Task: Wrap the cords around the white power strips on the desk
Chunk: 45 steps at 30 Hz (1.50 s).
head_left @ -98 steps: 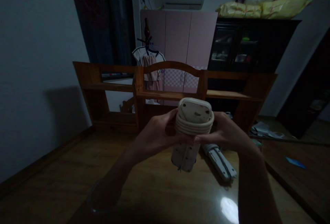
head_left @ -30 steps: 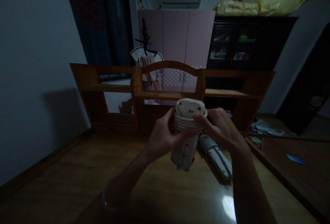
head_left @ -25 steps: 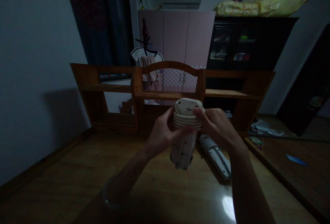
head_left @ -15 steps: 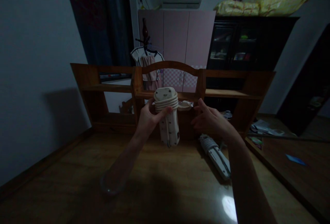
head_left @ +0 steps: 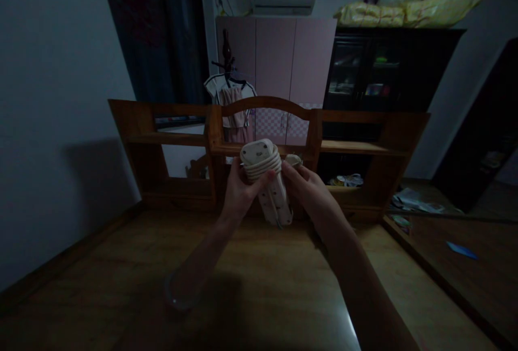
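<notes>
A white power strip (head_left: 277,202) hangs tilted in front of me, its own cord (head_left: 261,166) wound several times round its upper end. My left hand (head_left: 242,189) is closed about the left side of the coils, thumb across the front. On the other side, my right hand (head_left: 305,184) has its fingers pressed together at the coils' right edge. A pale plug-like piece (head_left: 293,159) shows just above those fingers, and they seem to grip it, though they partly hide it. The second corded power strip is now out of sight behind my right forearm.
A wooden headboard with shelves (head_left: 267,149) stands across the wooden surface (head_left: 226,286) in front of me. White cords (head_left: 350,180) lie on its right lower shelf. A raised wooden edge (head_left: 437,281) runs along the right. The wall (head_left: 60,124) is at the left.
My right hand has moved left from open air to the wound cord and closed there. The held power strip's lower end has swung right. My right forearm now covers the second strip.
</notes>
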Tool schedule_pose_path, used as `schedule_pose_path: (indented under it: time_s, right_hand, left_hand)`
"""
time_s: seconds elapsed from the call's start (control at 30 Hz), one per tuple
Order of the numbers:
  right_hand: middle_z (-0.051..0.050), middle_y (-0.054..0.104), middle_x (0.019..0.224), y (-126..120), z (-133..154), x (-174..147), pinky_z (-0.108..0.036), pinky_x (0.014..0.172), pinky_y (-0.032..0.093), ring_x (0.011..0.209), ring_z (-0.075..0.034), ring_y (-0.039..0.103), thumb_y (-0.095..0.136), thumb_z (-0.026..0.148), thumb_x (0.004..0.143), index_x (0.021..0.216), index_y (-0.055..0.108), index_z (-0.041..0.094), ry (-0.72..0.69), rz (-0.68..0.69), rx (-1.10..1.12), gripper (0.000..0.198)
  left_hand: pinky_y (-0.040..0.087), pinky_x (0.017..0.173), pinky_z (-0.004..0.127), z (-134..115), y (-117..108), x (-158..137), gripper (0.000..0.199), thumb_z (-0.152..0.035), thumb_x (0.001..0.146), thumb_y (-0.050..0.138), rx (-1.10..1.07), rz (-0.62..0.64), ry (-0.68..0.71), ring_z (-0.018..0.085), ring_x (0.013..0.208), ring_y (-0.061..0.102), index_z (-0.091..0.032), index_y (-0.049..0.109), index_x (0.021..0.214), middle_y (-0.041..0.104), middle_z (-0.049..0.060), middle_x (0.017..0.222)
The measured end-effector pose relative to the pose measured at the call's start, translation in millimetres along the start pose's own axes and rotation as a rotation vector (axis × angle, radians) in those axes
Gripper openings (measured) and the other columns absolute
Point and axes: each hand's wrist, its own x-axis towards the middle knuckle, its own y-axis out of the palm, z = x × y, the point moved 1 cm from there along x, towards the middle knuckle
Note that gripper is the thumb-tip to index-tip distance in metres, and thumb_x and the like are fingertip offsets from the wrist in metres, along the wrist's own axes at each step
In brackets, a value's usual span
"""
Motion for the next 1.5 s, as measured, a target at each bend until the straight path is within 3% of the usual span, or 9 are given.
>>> schedule_pose_path:
  time_s: [0.1,0.2,0.33,0.47,0.6,0.77,0.93,1.07,1.5]
  right_hand:
    - [-0.008,0.064,0.111,-5.7,3.3,-0.7,-0.035,0.082,0.053,0.099,-0.021,0.063,0.065,0.053,0.075,0.118,0.054,0.023,-0.068,-0.093,-0.046,0.053]
    - [-0.006,0.053,0.127,-15.9,17.5,-5.7,-0.034,0.086,0.053,0.105,-0.02,0.059,0.071,0.039,0.073,0.127,0.046,0.03,-0.3,-0.101,-0.25,0.06]
    - [-0.002,0.048,0.132,-23.4,36.4,-14.0,-0.033,0.089,0.051,0.114,-0.02,0.053,0.063,0.026,0.082,0.116,0.058,0.03,-0.499,0.077,-0.571,0.035]
    - [-0.002,0.053,0.126,-21.9,44.2,-18.6,-0.036,0.094,0.047,0.114,-0.021,0.052,0.056,0.021,0.086,0.116,0.06,0.032,-0.588,0.009,-0.817,0.032]
    - [-0.003,0.057,0.119,-23.0,48.6,-23.4,-0.033,0.09,0.046,0.108,-0.02,0.056,0.047,0.024,0.092,0.113,0.062,0.029,-0.575,-0.012,-0.964,0.026]
    - [-0.003,0.061,0.113,-31.0,55.3,-29.5,-0.031,0.082,0.047,0.095,-0.02,0.06,0.06,0.031,0.085,0.119,0.056,0.029,-0.532,0.035,-1.05,0.034]
    - [-0.005,0.064,0.108,-31.4,54.9,-30.4,-0.028,0.076,0.044,0.089,-0.02,0.062,0.056,0.037,0.088,0.11,0.058,0.025,-0.532,-0.037,-1.109,0.026]
    - [-0.004,0.067,0.086,-30.5,53.8,-29.9,-0.026,0.063,0.04,0.073,-0.017,0.06,0.051,0.045,0.089,0.097,0.062,0.022,-0.49,-0.123,-1.14,0.027]
    - [-0.004,0.064,0.061,-34.4,48.9,-33.1,-0.021,0.036,0.032,0.042,-0.012,0.054,0.052,0.056,0.082,0.073,0.067,0.016,-0.191,-0.254,-0.72,0.044]
  left_hand:
    - [0.052,0.077,0.028,-1.6,0.6,-1.1,0.046,-0.03,0.067,0.077,-0.029,0.019,-0.011,0.019,0.093,0.062,-0.021,0.052,0.105,0.064,0.005,0.103]
    - [0.052,0.081,0.031,-2.2,-0.6,-0.3,0.047,-0.031,0.07,0.074,-0.094,0.038,-0.055,0.021,0.098,0.061,-0.022,0.052,0.11,0.063,0.006,0.109]
    - [0.05,0.084,0.032,-4.1,-4.8,2.7,0.045,-0.033,0.073,0.071,-0.141,0.047,-0.108,0.021,0.102,0.06,-0.022,0.053,0.113,0.06,0.006,0.116]
    - [0.05,0.083,0.032,-7.8,-5.2,2.8,0.045,-0.033,0.074,0.071,-0.16,0.083,-0.135,0.021,0.104,0.059,-0.023,0.053,0.114,0.06,0.006,0.118]
    - [0.05,0.083,0.032,-8.7,0.3,-0.7,0.047,-0.032,0.072,0.072,-0.153,0.112,-0.14,0.022,0.105,0.058,-0.022,0.053,0.114,0.06,0.007,0.118]
    - [0.053,0.075,0.032,-5.6,7.7,-4.8,0.045,-0.037,0.075,0.068,-0.229,0.157,-0.232,0.024,0.101,0.06,-0.022,0.055,0.115,0.06,0.008,0.118]
    - [0.052,0.076,0.03,-5.0,9.1,-4.9,0.047,-0.037,0.076,0.068,-0.232,0.172,-0.225,0.024,0.103,0.059,-0.021,0.054,0.117,0.058,0.008,0.12]
    - [0.051,0.082,0.032,-2.2,8.8,-5.4,0.049,-0.036,0.075,0.069,-0.19,0.195,-0.204,0.024,0.108,0.057,-0.021,0.052,0.119,0.058,0.009,0.121]
    - [0.048,0.092,0.035,-5.5,12.8,-7.2,0.052,-0.035,0.072,0.072,-0.139,0.257,-0.18,0.024,0.11,0.058,-0.021,0.053,0.119,0.06,0.009,0.121]
